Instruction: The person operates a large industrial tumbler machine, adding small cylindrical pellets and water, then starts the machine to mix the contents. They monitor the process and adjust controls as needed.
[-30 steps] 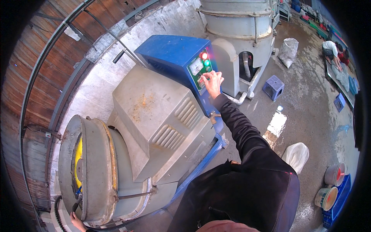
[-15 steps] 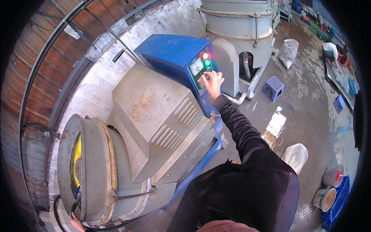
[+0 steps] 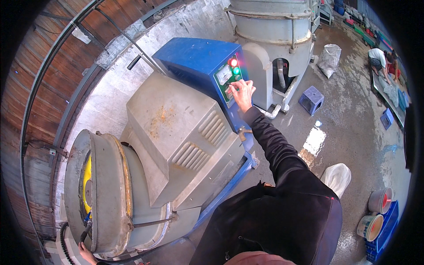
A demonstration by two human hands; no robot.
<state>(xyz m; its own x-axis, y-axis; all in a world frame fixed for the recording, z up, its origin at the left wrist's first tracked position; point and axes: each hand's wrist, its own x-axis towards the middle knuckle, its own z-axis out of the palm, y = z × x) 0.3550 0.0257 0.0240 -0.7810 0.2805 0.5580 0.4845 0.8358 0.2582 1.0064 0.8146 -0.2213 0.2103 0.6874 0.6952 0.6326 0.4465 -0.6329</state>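
At the blue control box (image 3: 194, 57), my right hand (image 3: 242, 93) reaches to the green panel, thumb and fingers closed on a small control knob (image 3: 229, 87). Above my fingers a red lamp and a green lamp glow beside a dial meter (image 3: 224, 74). At the lower left, my left hand (image 3: 87, 254) is partly cut off by the lower edge, fingers round a black hose (image 3: 86, 233). The hose, with a blue fitting, goes into the open mouth of a round grey metal drum (image 3: 108, 190). Something yellow and round (image 3: 87, 185) shows inside.
A vented metal cover (image 3: 170, 128) stands between drum and control box. Behind is a tall grey cylindrical machine (image 3: 274, 39). On the wet floor are a purple stool (image 3: 312, 100), white sacks (image 3: 329, 61) and buckets (image 3: 370, 226) by a blue crate. People bend over a low table far right.
The view has shifted very slightly. Both hands keep the same places, the right at the knob and the left on the hose.
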